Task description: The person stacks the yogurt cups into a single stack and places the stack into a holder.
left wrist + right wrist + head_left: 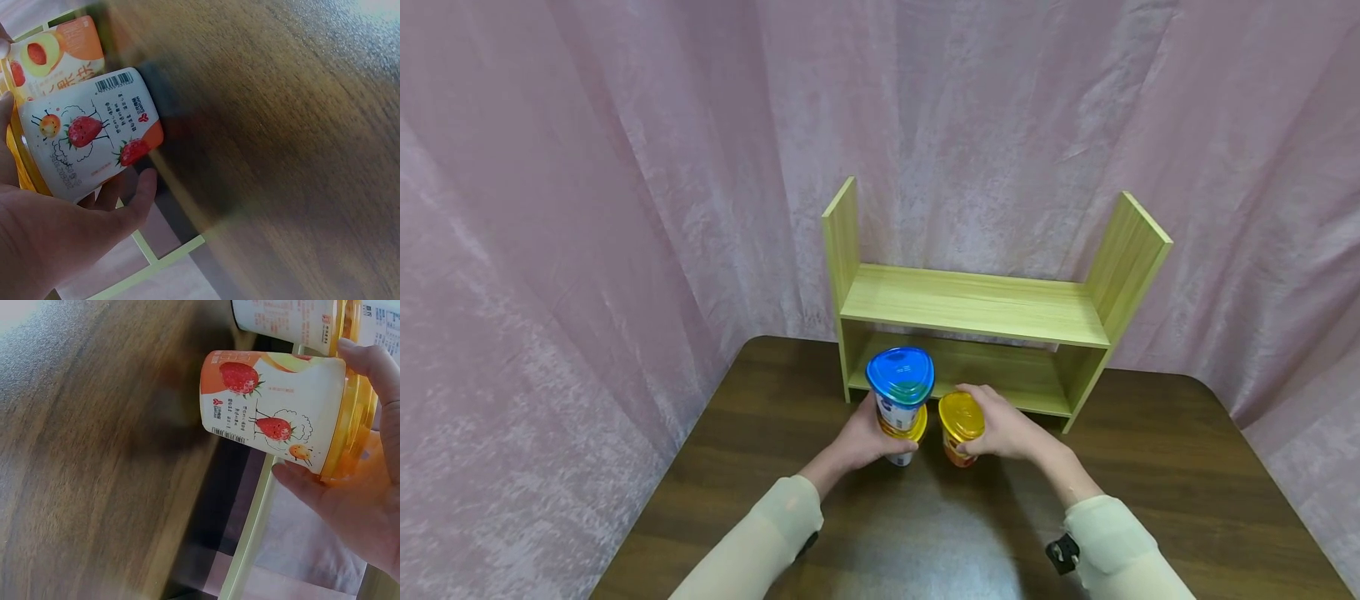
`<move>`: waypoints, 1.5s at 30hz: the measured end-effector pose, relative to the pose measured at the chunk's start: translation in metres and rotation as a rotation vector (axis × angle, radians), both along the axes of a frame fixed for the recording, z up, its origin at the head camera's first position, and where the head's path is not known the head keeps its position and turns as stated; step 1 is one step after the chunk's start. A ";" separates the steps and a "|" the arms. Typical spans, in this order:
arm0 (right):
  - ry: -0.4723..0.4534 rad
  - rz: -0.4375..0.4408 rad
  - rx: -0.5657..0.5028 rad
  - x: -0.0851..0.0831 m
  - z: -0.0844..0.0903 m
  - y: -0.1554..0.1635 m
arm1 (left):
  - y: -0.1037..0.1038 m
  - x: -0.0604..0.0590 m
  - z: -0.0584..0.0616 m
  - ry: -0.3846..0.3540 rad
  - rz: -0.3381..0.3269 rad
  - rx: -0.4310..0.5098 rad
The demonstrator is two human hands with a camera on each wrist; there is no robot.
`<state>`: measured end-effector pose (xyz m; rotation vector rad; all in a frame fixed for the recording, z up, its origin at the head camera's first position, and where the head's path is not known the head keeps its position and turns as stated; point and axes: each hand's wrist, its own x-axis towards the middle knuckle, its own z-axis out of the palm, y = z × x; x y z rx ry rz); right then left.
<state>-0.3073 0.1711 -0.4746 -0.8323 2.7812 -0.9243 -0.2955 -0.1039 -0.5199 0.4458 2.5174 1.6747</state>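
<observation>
Hands are gripping cups: left hand [859, 440] holding the blue-lidded stack [900, 400], right hand [1003, 432] the yellow-lidded cup [960, 427] at 3 o'clock. Top cup [900, 382] risks toppling if tilted.

1. I am in a staged recording corner, not a lived-in room: pink crushed-velvet curtains [625, 208] hang on every side and hide whatever walls there are.
2. My counter [1150, 467] is a dark wood-grain tabletop with rounded corners, pushed up against the drapes.
3. On it stands one small pale-green wooden shelf [977, 304] with two levels, set out like a prop.
4. The cups [925, 408] in my grip are packaged, printed with fruit cartoons and a barcode.
</observation>
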 end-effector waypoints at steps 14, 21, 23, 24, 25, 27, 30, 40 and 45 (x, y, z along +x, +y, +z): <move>0.001 0.011 0.023 0.004 0.003 0.006 | 0.000 0.002 0.001 -0.016 0.003 0.014; 0.010 0.028 0.039 0.010 0.011 0.006 | 0.000 0.001 0.000 -0.012 -0.006 0.029; 0.014 0.032 0.039 0.012 0.016 0.006 | 0.000 0.001 0.001 -0.011 -0.010 0.032; 0.017 0.032 0.041 0.013 0.018 0.006 | 0.000 0.001 0.001 -0.011 -0.012 0.033; 0.018 0.033 0.040 0.014 0.020 0.006 | 0.000 0.001 0.002 -0.011 -0.013 0.032; 0.019 0.031 0.039 0.016 0.025 0.005 | -0.001 0.001 0.002 -0.016 -0.012 0.030; 0.023 0.032 0.040 0.019 0.035 0.005 | -0.001 0.001 0.003 -0.023 -0.015 0.026; 0.063 0.060 0.032 0.026 0.061 0.004 | -0.002 -0.001 0.001 -0.001 -0.021 0.024; 0.034 0.077 0.026 0.029 0.066 0.004 | -0.001 0.001 0.002 0.018 -0.034 0.045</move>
